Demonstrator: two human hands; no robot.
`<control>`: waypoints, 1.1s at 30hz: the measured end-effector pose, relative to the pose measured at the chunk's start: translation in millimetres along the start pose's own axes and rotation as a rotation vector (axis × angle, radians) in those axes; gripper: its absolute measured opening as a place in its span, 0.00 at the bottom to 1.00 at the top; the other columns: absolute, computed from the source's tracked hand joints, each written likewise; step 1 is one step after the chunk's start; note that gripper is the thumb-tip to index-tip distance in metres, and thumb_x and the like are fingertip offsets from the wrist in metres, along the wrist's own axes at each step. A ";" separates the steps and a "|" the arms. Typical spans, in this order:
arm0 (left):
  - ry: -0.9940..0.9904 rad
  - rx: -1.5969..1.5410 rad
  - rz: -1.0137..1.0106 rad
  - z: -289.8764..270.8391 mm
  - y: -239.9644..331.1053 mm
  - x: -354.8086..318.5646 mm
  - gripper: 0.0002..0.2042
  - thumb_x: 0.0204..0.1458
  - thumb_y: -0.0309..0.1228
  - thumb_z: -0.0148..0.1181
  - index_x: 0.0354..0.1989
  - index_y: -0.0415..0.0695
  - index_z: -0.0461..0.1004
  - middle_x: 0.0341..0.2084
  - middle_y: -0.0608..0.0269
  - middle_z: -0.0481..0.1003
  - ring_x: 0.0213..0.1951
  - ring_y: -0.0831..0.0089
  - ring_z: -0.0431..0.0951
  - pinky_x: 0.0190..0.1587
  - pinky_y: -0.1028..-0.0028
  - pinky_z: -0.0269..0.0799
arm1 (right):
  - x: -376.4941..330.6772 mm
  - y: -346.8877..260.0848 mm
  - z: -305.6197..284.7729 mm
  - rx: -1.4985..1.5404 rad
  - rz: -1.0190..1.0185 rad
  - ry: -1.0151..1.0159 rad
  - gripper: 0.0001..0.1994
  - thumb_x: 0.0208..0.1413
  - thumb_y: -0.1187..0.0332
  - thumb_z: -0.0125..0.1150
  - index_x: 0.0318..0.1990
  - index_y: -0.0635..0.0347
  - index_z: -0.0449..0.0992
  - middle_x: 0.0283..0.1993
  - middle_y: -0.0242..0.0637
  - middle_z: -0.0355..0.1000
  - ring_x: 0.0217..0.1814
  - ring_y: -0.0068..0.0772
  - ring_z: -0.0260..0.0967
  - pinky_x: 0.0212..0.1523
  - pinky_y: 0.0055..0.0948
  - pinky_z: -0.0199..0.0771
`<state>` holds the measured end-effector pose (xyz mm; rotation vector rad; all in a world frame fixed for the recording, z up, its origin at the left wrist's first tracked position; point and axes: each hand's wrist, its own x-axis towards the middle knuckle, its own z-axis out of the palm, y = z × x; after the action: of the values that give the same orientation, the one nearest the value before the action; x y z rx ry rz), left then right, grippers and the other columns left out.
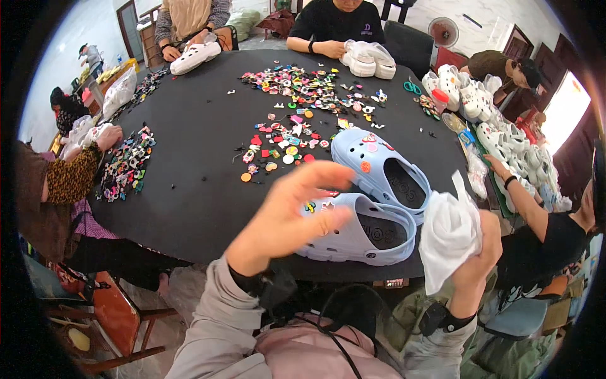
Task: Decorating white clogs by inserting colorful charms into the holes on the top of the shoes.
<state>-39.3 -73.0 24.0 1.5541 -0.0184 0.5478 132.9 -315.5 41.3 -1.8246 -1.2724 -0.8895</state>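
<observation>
Two light blue clogs lie side by side on the dark table in front of me. The farther clog (365, 151) has several small charms on its top. My left hand (287, 218) is raised above the toe of the nearer clog (385, 249), fingers spread and holding nothing; it partly hides that clog's charms. On the right, my right hand (478, 252) is closed round a crumpled, thin white sheet or bag (449, 230), beside the clogs' heels. Whether it is paper or plastic I cannot tell.
Colourful shoe charms (290, 136) are scattered across the dark table (196, 126), with another pile (129, 164) at left. White clogs (502, 142) crowd the right side. Teal scissors (412, 87) lie at the far right. Several other people sit or work around; one holds a white clog (196, 57).
</observation>
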 end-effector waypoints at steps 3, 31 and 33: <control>0.275 0.732 0.117 -22.9 -11.5 -3.9 0.21 0.47 0.35 0.64 0.48 0.38 0.70 0.47 0.55 0.72 0.51 0.66 0.70 0.52 0.65 0.64 | 18.6 -10.4 11.4 -0.095 -0.085 -0.187 0.23 0.30 0.73 0.65 0.41 0.64 0.72 0.35 0.45 0.71 0.38 0.51 0.69 0.37 0.40 0.70; 0.358 0.635 0.106 -28.3 -82.8 -17.3 0.12 0.50 0.30 0.59 0.40 0.35 0.73 0.39 0.52 0.73 0.42 0.63 0.74 0.47 0.70 0.67 | 26.3 -22.6 34.4 0.102 -0.275 -0.658 0.33 0.39 0.63 0.67 0.52 0.72 0.64 0.51 0.55 0.64 0.54 0.54 0.62 0.56 0.44 0.62; 0.377 0.661 0.104 -27.3 -85.0 -18.3 0.13 0.50 0.30 0.59 0.41 0.35 0.72 0.40 0.53 0.73 0.42 0.64 0.74 0.47 0.70 0.67 | 30.2 -20.4 28.2 0.064 -0.262 -0.714 0.30 0.38 0.62 0.67 0.50 0.70 0.67 0.50 0.53 0.65 0.53 0.50 0.64 0.55 0.41 0.64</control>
<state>-35.2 -46.5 -63.1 2.0670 0.4083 0.9897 125.3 -272.8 56.5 -2.0301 -1.9816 -0.3019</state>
